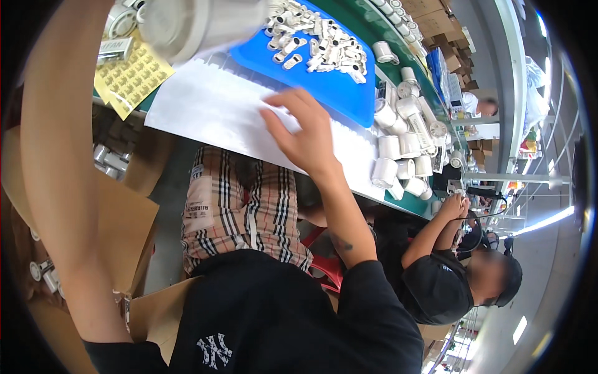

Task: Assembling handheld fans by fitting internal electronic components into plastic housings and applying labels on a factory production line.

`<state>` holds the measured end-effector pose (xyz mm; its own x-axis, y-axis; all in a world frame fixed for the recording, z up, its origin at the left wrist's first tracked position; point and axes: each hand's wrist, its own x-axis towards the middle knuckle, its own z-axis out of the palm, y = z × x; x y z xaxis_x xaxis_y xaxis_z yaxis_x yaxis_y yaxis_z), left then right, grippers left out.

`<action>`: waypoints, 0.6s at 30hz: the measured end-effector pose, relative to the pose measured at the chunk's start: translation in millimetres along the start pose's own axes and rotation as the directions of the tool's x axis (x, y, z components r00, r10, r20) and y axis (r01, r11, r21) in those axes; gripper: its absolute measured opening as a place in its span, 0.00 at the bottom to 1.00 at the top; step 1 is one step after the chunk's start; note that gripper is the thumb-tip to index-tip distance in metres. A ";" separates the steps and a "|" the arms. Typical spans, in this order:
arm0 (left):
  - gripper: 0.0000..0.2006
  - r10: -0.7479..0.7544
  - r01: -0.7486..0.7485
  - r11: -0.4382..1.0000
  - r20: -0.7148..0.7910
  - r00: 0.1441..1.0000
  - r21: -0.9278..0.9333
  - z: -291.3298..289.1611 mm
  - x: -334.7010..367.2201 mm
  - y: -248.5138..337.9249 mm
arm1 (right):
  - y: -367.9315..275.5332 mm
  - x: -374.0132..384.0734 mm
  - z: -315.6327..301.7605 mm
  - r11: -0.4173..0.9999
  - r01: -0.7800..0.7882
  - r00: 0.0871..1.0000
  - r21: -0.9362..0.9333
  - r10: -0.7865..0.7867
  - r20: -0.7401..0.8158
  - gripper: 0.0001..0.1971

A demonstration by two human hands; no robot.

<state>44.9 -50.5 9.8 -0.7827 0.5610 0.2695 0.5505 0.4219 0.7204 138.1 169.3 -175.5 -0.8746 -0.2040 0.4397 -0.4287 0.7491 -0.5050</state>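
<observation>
My right hand (305, 131) hovers over a white sheet (205, 106) on the bench, thumb and fingers apart, slightly blurred and holding nothing. Beyond it sits a blue tray (293, 71) with a heap of small white plastic parts (324, 43). My left forearm rises along the left side and leaves the picture at the top, so that hand is out of sight. Close to the camera at the top looms a blurred white cylindrical housing (199, 25); what supports it is hidden. Left of the sheet lie yellow sticker sheets (134, 78).
Several white cylindrical units (398, 146) crowd the bench to the right of the tray. Cardboard boxes (124, 224) with more units stand at my left, below bench level. At the right, a co-worker (448, 274) in black works with both hands at the bench.
</observation>
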 end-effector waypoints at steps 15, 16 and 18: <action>0.37 -0.100 -0.045 0.981 0.693 0.714 0.188 149.2 13.3 -53.8 | 41.8 -137.5 -75.0 0.886 -0.221 0.950 -0.408 0.290 0.115 0.42; 0.38 -0.047 -0.042 0.991 0.615 0.787 0.130 148.4 11.4 -57.2 | 40.3 -138.1 -75.1 0.885 -0.220 0.948 -0.411 0.293 0.124 0.42; 0.41 -0.108 -0.003 0.986 0.660 0.743 0.165 145.5 13.7 -58.9 | 37.6 -139.4 -77.1 0.894 -0.242 0.947 -0.377 0.303 0.110 0.41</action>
<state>44.0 35.9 -121.9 -0.4497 0.8414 -0.2997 0.5931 0.5322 0.6041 261.3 274.5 -198.5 -0.9827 -0.0355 0.1816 -0.0859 0.9567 -0.2783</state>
